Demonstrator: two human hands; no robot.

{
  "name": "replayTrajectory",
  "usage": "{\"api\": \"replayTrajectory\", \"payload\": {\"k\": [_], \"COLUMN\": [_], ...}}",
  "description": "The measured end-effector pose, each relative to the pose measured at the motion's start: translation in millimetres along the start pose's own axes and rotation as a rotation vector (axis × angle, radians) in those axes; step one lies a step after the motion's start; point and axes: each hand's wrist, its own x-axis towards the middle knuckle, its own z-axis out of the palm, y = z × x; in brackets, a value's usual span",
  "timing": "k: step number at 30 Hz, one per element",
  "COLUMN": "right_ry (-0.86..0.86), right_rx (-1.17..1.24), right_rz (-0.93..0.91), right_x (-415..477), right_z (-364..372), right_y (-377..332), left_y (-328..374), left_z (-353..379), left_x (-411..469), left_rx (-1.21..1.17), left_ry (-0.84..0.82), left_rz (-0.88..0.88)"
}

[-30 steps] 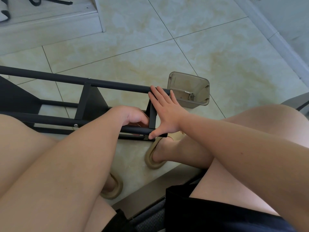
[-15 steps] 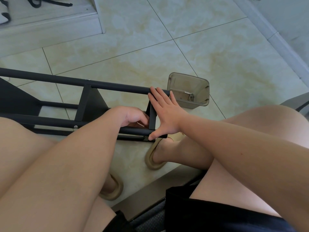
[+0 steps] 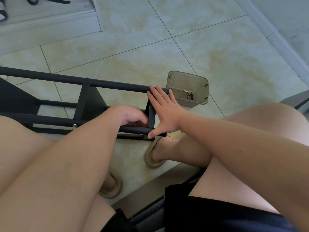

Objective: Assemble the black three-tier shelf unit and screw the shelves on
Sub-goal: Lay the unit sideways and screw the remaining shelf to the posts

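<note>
The black shelf unit [image 3: 93,84] lies on its side on the tiled floor, its round posts running left to right. Black shelf panels [image 3: 90,104] stand between the posts. My right hand [image 3: 164,109] presses flat, fingers straight, against the end shelf [image 3: 151,120], spanning from the far post to the near post [image 3: 130,129]. My left hand [image 3: 132,115] reaches in behind that end shelf with fingers curled; what they hold is hidden. A silver screw head [image 3: 75,125] shows on the near post.
A small clear plastic box [image 3: 188,81] holding several screws [image 3: 190,95] sits on the floor just right of the shelf's end. My knees, sandalled feet [image 3: 154,158] and a chair edge fill the foreground. A raised step lies at top left, a baseboard at top right.
</note>
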Motion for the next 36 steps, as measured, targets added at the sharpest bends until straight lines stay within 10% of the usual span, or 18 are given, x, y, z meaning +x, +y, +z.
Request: {"api": "replayTrajectory", "payload": {"k": [36], "right_ry": [0.002], "right_rx": [-0.010], "right_rz": [-0.007], "right_x": [0.8], "right_z": [1.0], "right_y": [1.0], "left_y": [1.4], "left_z": [0.1], "left_x": [-2.0], "left_rx": [-0.058], "left_ry": [-0.013], "left_rz": [-0.041]}}
